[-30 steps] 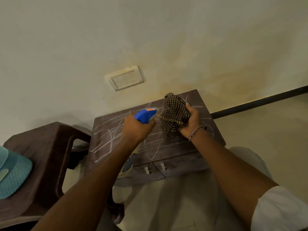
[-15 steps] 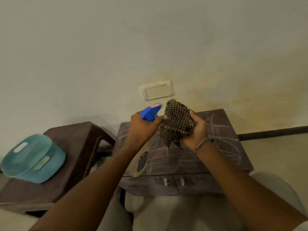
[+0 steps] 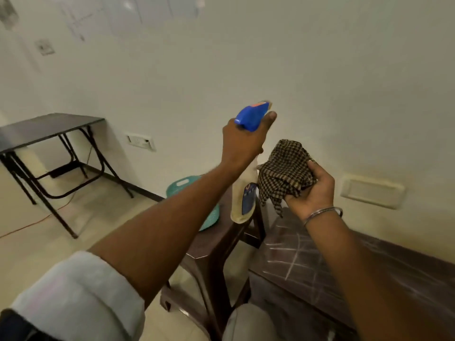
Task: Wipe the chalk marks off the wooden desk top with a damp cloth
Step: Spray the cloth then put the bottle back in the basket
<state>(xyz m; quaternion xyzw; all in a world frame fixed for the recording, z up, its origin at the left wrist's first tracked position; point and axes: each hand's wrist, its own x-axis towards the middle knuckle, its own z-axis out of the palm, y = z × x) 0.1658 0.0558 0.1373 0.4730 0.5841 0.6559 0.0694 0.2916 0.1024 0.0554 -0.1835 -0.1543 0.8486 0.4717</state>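
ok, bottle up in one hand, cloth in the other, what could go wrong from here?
1. The left hand holds the blue-headed spray bottle lifted beside the bunched brown checked cloth; if the nozzle is not aimed at the cloth, spray may hit the cream wall instead.
2. The right hand grips the cloth in a wad, so only part may dampen.
3. The chalk-marked dark wooden desk top is still unwiped; overspray could smear the chalk.

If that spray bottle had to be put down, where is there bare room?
The chalk-marked desk top below the right hand and its cloth looks bare. The brown stool has free room nearer the person; the teal basket crowds its far side. The left hand holds the spray bottle.
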